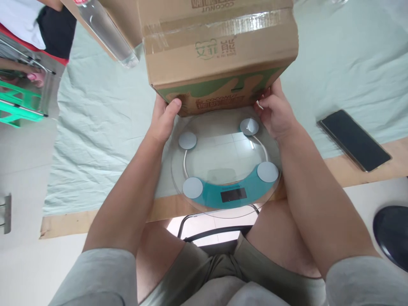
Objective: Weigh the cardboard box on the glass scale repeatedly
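A taped cardboard box [219, 63] with green and brown print sits just beyond a round glass bathroom scale [223, 153]. My left hand [165, 117] grips the box's lower left corner, thumb on the front face and the other fingers hidden beneath or behind it. At the lower right corner, my right hand [276, 108] holds the box with curled fingers, partly tucked under its edge. The scale has several grey round pads, a teal band and a dark display facing me; its near rim overhangs the table edge. Whether the box touches the scale's far rim I cannot tell.
A black phone [355, 138] lies at the right on the pale green cloth [105, 123]. A clear bottle [110, 36] lies at the back left beside more cardboard. Another person, a green stool [21, 102] and a black round object [393, 233] are beyond the table.
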Demonstrator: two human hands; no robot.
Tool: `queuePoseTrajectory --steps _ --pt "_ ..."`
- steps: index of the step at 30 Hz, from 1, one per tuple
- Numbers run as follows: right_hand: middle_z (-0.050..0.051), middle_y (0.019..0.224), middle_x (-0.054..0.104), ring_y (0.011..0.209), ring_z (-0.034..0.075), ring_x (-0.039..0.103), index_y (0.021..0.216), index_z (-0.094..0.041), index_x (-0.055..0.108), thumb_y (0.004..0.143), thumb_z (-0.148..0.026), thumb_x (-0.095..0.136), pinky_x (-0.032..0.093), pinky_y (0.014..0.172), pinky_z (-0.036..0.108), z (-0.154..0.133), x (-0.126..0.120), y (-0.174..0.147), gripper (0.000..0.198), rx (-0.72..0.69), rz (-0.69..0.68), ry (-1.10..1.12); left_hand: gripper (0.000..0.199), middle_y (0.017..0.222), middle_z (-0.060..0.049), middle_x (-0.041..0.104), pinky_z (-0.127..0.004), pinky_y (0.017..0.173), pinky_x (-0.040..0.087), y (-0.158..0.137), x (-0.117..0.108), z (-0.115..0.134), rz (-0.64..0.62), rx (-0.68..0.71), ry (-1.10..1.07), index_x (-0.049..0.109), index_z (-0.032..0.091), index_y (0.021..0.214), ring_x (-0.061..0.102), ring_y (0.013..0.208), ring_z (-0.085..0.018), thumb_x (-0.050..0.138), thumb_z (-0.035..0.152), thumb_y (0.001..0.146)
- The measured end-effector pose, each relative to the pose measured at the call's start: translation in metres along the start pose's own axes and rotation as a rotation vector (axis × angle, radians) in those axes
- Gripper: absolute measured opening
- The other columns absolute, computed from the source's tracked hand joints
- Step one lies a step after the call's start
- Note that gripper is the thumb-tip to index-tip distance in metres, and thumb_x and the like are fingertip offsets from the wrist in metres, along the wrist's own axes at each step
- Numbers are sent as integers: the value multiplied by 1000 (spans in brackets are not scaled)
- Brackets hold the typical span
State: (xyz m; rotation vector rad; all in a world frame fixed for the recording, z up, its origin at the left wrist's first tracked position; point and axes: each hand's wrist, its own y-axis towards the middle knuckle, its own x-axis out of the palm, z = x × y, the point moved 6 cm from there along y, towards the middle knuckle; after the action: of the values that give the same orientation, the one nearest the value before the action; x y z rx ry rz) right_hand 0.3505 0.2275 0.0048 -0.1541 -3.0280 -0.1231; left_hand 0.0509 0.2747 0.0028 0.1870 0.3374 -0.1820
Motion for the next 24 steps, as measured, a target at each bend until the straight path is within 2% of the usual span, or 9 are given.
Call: queuePoseTrajectory --steps 3,5,8,10,13,16,19,21,24 --pt "-1 121 64 121 20 60 114 -34 55 64 -40 67 58 98 35 -2 2 -2 52 24 -19 -35 91 161 1 62 -45 122 49 0 1 8 36 29 -180 63 34 126 48 159 -26 72 95 59" --pt "-4 126 65 125 16 58 116 -35 54 67 -39 68 55 105 31 -4 4 -3 50 35 -48 -17 88 160 2 63 -46 125 49 1 3 6 47 2 -211 63 37 121 50 159 -27 75 94 55" --pt "-9 136 63 134 12 53 121 -36 53 69 -30 65 48 121 29 -6 7 -4 54 39 -87 -7 88 158 -1 63 -47 128 48 4 5 0 54 5 -187 60 39 125 47 161 -27 74 93 58" --pt "-9 141 63 140 14 52 123 -36 51 64 -26 60 45 127 32 -6 7 -4 60 48 -65 -23 85 159 -1 62 -48 131 47 7 7 -7 51 30 -184 58 40 128 48 161 -26 73 92 62" --pt "-11 154 59 149 18 52 122 -36 50 59 -23 56 40 137 39 -6 7 -4 65 29 -56 -34 84 159 -1 61 -53 134 45 16 6 -22 58 81 -250 61 39 123 49 160 -31 78 91 60" --pt "-14 161 54 159 18 47 123 -37 50 60 -23 56 31 144 42 -4 6 -7 64 28 -77 -35 76 148 -2 66 -58 136 42 25 2 -36 43 134 -325 65 37 116 48 160 -35 81 88 62" --pt "-13 159 56 162 18 46 123 -38 50 62 -22 56 31 145 44 -3 4 -9 64 43 -89 -57 69 146 1 68 -60 141 34 27 -3 -47 -9 114 -367 68 38 117 47 160 -35 84 83 66" --pt "-10 155 59 158 19 50 125 -37 50 64 -22 56 34 144 46 -5 4 -9 64 27 -116 -91 74 147 4 68 -60 143 30 27 -6 -53 -35 92 -380 69 39 119 45 160 -33 88 82 62" --pt "-4 145 64 150 22 55 132 -35 52 68 -21 59 39 140 50 -10 2 -7 66 53 -118 -214 85 144 9 70 -61 142 30 28 -10 -59 -46 78 -408 67 38 125 43 159 -31 93 80 56"
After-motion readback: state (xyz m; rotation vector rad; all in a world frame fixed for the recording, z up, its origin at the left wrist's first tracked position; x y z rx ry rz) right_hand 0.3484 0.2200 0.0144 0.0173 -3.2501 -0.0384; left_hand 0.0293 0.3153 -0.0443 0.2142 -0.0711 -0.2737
